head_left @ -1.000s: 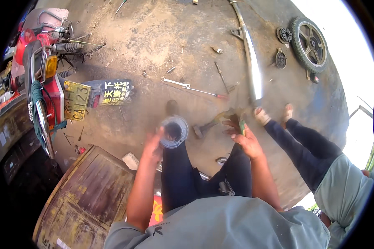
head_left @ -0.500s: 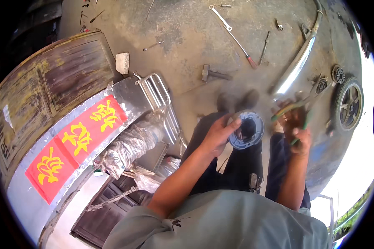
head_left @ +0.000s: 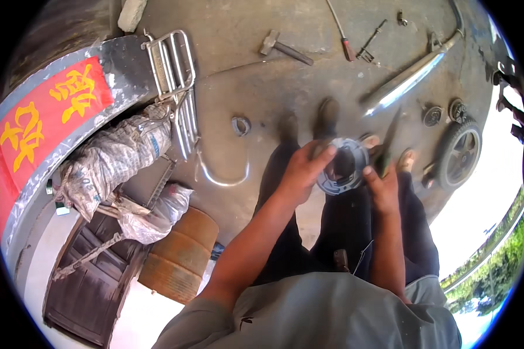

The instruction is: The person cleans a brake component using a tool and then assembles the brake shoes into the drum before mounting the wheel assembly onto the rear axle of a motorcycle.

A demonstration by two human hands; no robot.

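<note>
My left hand [head_left: 305,171] grips a round grey metal part that looks like a pair of brake shoes [head_left: 330,187], held in front of my knees. Its thumb lies over the near rim, and the middle of the ring is dark. On the ring's right side is my right hand [head_left: 384,189], with its thumb at the edge. Closed in that same hand is a tool that looks like green-handled pliers [head_left: 383,163]. The tool's jaws point away from me and are smeared by motion.
A hammer [head_left: 285,47], a red-handled screwdriver [head_left: 347,49] and a shiny exhaust pipe [head_left: 410,81] lie on the floor. A spoked wheel [head_left: 463,152] is at right, near another person's sandalled foot [head_left: 408,160]. At left are a metal rack [head_left: 177,70] and a stuffed sack [head_left: 116,157].
My right hand has come left to the brake shoes, and the pliers' spread handles have come together. My view has shifted, bringing a small ring on the floor into sight.
</note>
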